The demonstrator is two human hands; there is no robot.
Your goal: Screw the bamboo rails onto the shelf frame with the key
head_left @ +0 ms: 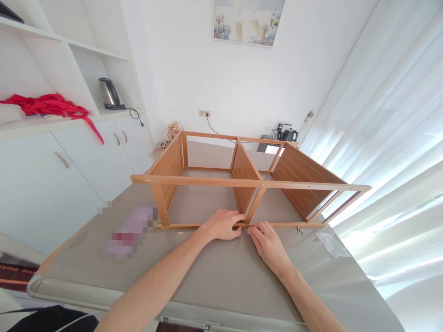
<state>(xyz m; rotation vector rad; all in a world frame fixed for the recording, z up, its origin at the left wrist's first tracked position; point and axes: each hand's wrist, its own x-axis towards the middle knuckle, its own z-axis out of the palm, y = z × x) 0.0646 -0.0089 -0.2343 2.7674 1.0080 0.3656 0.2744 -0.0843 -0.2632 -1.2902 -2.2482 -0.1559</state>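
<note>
A wooden shelf frame [207, 180] lies on its side on the grey-topped table [207, 281], with a middle panel [245, 177] and end panels. My left hand [226, 224] grips the near lower rail where the middle upright [255, 205] meets it, thumb in front and fingers behind. Close beside it, my right hand [268, 242] is closed in a pinch at the same rail. A small dark metal piece [244, 229] shows between the two hands; its kind is too small to tell. Whatever the right fingertips hold is hidden.
Small metal screws [299, 231] lie right of my hands, near a clear plastic bag [332, 245]. A blurred pinkish item [131, 230] is on the table's left. Shelving with a kettle [110, 94] and red cloth [48, 106] stands left; a white curtain [391, 138] hangs right.
</note>
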